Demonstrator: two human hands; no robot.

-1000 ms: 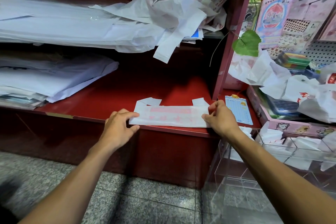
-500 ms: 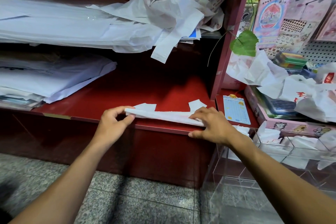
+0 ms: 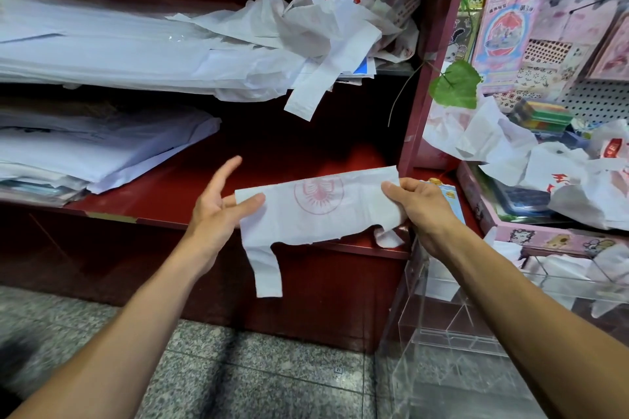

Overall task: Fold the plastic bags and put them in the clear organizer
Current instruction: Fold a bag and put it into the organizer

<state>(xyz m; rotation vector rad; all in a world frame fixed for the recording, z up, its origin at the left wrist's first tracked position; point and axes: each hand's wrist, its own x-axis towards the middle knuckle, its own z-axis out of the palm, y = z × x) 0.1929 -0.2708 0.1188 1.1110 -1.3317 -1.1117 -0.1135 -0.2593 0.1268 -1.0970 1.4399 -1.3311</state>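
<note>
A white plastic bag (image 3: 316, 211) with a faint red round print hangs in the air just above the front edge of the red shelf (image 3: 163, 194), stretched sideways between my hands. Its handles dangle below. My left hand (image 3: 218, 211) pinches the bag's left end between thumb and fingers, index finger pointing up. My right hand (image 3: 418, 204) grips the right end. The clear organizer (image 3: 476, 309) stands at the lower right, with folded white bags in its upper compartments.
Loose crumpled bags (image 3: 326, 27) lie on the upper shelf beside flat white stacks (image 3: 102, 51). More stacks (image 3: 85, 150) fill the left of the red shelf. A pink tray (image 3: 531, 235) of crumpled bags sits right, under a pegboard of stickers. Grey stone floor lies below.
The bag lay flat on the red shelf under both hands; they lifted it off the edge and turned it over, so it now hangs with its handles down.
</note>
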